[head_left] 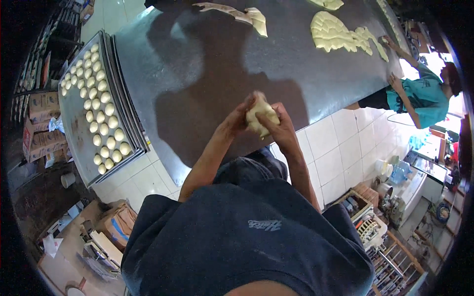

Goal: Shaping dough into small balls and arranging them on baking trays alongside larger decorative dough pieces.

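A pale yellow lump of dough [258, 120] is held up between my two hands, above the near edge of the metal table [138, 93]. My left hand [240, 117] grips its left side; the fingers there are partly hidden and a little blurred. On the right side my right hand [279, 123] is closed round the dough, its thumb pressed across the front. To the left, a baking tray [74, 121] carries many small round dough balls [100, 117] in rows.
Flattened dough [332, 32] lies at the table's far right, and a torn strip [256, 20] at the far edge. A co-worker in a teal shirt [428, 98] leans on the right edge. Cardboard boxes [44, 128] stand beyond the tray. A machine with rollers [375, 232] stands lower right.
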Demonstrator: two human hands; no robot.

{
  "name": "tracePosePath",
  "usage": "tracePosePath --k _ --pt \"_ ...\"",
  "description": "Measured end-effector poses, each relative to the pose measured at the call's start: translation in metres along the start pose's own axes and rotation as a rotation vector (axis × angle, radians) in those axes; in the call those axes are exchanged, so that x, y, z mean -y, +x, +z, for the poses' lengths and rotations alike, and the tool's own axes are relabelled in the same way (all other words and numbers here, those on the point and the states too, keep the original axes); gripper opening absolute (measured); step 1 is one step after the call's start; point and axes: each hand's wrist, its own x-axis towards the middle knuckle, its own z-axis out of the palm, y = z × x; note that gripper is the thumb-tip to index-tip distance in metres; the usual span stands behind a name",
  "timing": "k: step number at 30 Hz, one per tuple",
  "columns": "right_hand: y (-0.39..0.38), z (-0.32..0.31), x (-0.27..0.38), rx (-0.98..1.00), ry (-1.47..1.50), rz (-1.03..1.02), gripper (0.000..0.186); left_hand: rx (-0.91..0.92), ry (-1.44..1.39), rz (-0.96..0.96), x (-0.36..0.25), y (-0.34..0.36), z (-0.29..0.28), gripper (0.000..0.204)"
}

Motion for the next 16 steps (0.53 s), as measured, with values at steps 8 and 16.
tracePosePath --k 8,16 --pt "0.005 -0.034 0.034 0.005 0.380 0.153 0.032 -0.719 0.506 1.090 -0.138 -0.032 -0.005 0.037" --pt "0.087 -0.076 0.040 0.229 -0.054 0.221 0.041 -1.335 1.559 0.377 -0.213 -0.003 -0.112 0.100"
